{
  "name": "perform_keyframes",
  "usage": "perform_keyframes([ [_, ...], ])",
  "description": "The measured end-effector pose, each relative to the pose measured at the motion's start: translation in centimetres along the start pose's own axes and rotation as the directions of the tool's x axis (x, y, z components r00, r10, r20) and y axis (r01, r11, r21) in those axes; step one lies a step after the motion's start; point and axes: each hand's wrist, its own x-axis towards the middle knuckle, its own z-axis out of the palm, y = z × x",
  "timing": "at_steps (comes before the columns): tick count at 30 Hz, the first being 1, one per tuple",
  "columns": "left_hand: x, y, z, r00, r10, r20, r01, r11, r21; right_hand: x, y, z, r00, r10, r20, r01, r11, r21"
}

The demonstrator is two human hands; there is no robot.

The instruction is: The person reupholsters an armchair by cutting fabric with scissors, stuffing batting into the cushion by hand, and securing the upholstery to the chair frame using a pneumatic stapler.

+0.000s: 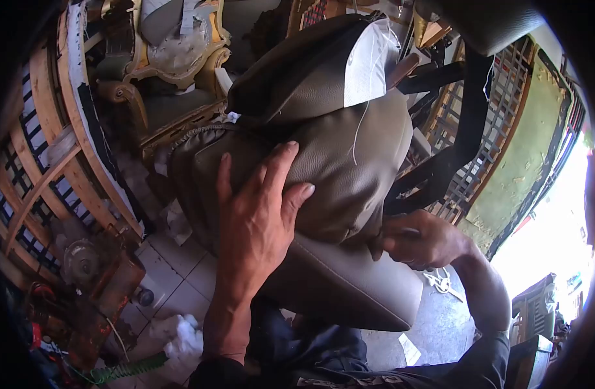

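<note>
A bulky seat with a brown leather cover (349, 136) fills the middle of the head view, its surface creased towards the right. My left hand (255, 207) lies on the cover with fingers spread and nothing gripped. At the lower right edge, my right hand (427, 240) is closed around a bunched fold of the leather. Below the hands runs a smooth padded part (349, 282) with a stitched seam. A white fabric piece (367, 65) with a loose thread is attached to the folded leather flap (297, 71) at the top.
Wooden frames with black webbing (64, 149) lean on the left, beside a rusty machine (103, 298). An ornate gilt chair (174, 58) stands behind. At right is a webbed frame with a green panel (518, 149). White stuffing (184, 340) lies on the tiled floor (161, 266).
</note>
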Motion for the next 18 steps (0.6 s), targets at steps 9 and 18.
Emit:
perform_keyframes([
  [9, -0.3, 0.7, 1.1, 0.996, -0.037, -0.077, 0.040, 0.999, 0.035, -0.2, -1.2, 7.3, 0.905, -0.186, -0.383, 0.012, 0.911, -0.413],
  [18, -0.7, 1.4, 1.6, 0.994, -0.038, -0.104, 0.044, 0.997, 0.061, 0.9, -3.9, 11.5, 0.845, -0.071, -0.529, -0.319, 0.727, -0.608],
])
